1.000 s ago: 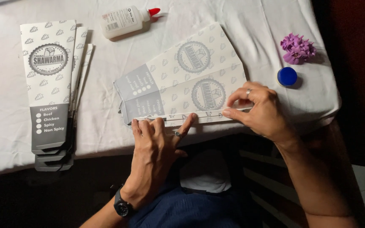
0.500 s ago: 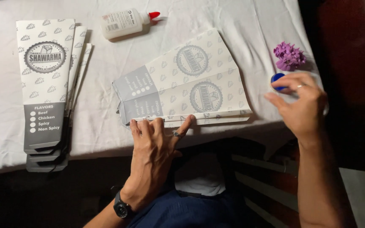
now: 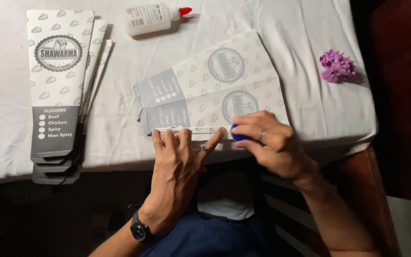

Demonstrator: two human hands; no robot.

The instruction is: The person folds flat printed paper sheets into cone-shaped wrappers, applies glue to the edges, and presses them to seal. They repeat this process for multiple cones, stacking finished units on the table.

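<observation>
White printed paper sleeve [image 3: 210, 90] was laid flat on the cloth-covered tabletop [image 3: 281, 28], its near flap pressed down by the flattened, open left hand [image 3: 179, 157]. A blue cap [image 3: 238, 134] was gripped in the right hand [image 3: 269, 145] at 3 o'clock of the left. A glue bottle [image 3: 151, 17] lay at 12 o'clock, stacked sleeves [image 3: 58, 90] at 9 o'clock, and a purple flower [image 3: 337, 65] at 2 o'clock.

— How's the light where I'm working?
— Even and soft on the white tablecloth [image 3: 281, 33]; no glare, faint shadows under my hands.
— And the edges?
— Below the table everything sinks into darkness. Focus stays sharp, slight graininess.
</observation>
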